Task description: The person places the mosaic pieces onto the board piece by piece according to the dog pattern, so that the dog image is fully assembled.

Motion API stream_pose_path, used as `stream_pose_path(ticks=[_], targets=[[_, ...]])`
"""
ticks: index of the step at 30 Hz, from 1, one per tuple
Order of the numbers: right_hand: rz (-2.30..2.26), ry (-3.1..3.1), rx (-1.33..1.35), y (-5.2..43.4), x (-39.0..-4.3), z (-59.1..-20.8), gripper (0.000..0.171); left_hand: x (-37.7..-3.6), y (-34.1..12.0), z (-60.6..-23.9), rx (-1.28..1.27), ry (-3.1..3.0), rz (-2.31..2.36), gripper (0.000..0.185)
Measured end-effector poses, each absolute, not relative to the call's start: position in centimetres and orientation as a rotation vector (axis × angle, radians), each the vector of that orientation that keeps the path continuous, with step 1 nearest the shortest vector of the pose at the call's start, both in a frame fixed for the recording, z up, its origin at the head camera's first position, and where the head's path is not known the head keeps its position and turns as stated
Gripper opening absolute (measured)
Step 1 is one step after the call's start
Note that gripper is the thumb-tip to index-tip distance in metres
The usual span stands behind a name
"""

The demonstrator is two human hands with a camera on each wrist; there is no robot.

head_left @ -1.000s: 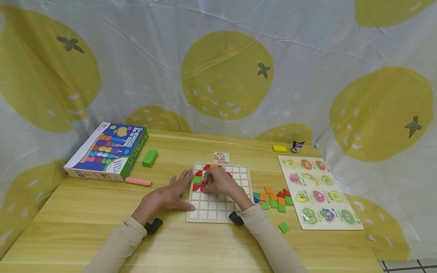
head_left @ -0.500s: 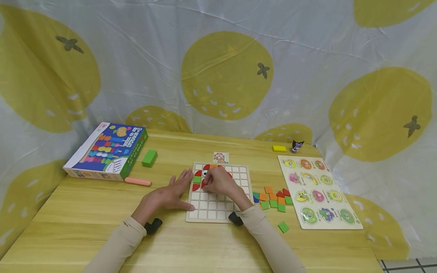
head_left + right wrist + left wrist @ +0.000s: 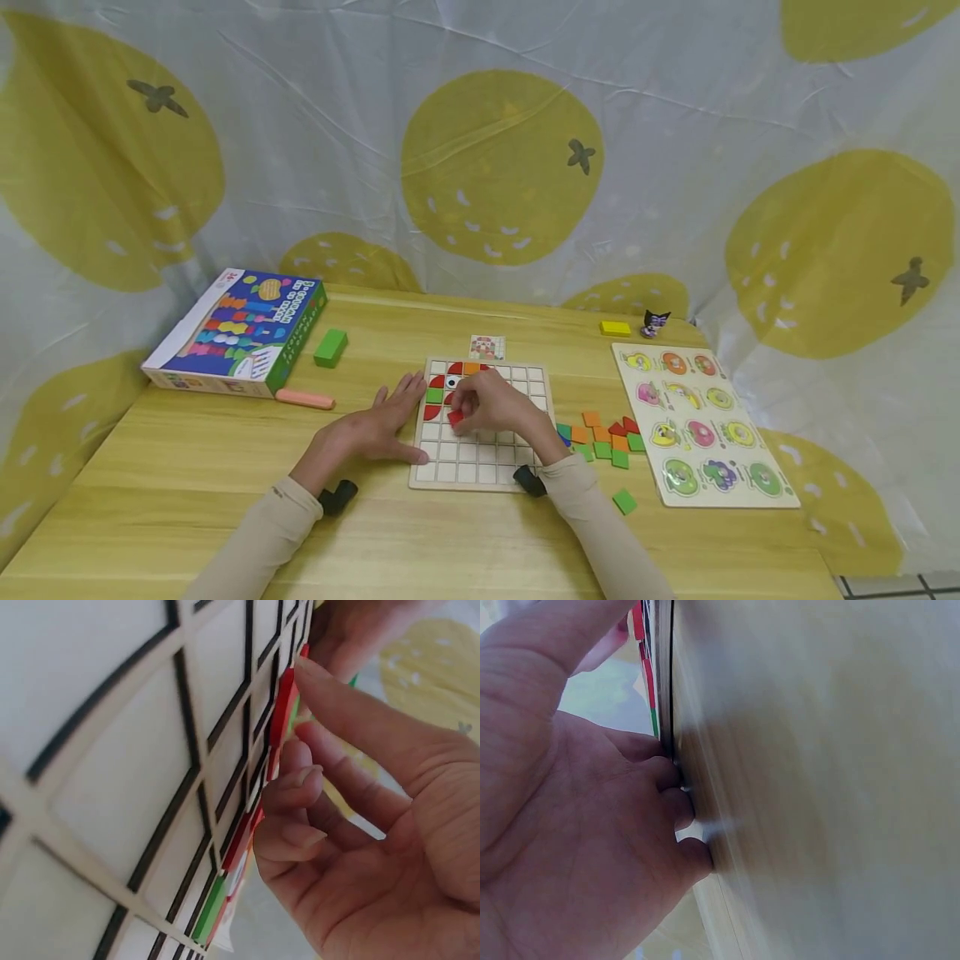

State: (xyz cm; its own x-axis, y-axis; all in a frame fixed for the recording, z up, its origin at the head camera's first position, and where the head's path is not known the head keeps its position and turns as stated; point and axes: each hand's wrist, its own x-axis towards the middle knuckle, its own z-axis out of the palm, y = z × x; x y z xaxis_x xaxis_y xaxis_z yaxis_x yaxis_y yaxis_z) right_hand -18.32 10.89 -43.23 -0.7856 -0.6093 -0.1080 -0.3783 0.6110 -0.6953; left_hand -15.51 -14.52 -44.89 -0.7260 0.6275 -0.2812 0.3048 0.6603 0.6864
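Note:
A wooden grid board [image 3: 467,473] lies on the table, with red quarter-round tiles, a green tile [image 3: 434,396], an orange tile [image 3: 471,367] and an eye tile [image 3: 452,383] in its upper left squares. My right hand [image 3: 495,404] is over the board and pinches a small red tile [image 3: 455,417] at its fingertips; the thumb lies against this red tile [image 3: 283,705] in the right wrist view. At the board's left edge rests my left hand [image 3: 371,429], fingers stretched along the side and thumb on the lower left corner; the left wrist view shows fingertips at that edge.
Loose orange, green and red tiles [image 3: 602,450] lie right of the board, beside a fruit puzzle board [image 3: 701,462]. A picture card [image 3: 487,347] is behind it. Leftward are a toy box [image 3: 240,325], a green block [image 3: 330,347] and an orange stick [image 3: 305,400]; a yellow block [image 3: 615,328] and figurine [image 3: 654,322] stand at the back right.
My right hand has shifted slightly right and toward me with the red tile in its fingertips, uncovering the eye tile. My left hand stays in place.

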Motion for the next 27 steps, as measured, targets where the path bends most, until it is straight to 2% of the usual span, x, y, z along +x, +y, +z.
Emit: stream_pose_path(ticks=[5,17,27], targets=[[-0.963,2.556,-0.813,10.9,-18.6,-43.7,0.016,-15.4,-14.2,-44.1,0.691,2.392,0.797,0.118],[-0.972,2.576,-0.796,10.1,-18.6,-43.8,0.013,-15.5,-14.5,-44.5,0.73,2.347,0.881,0.125],[-0.866,2.628,-0.686,9.0,-18.4,-43.8,0.019,-15.4,-14.4,-44.2,0.712,2.373,0.819,0.119]])
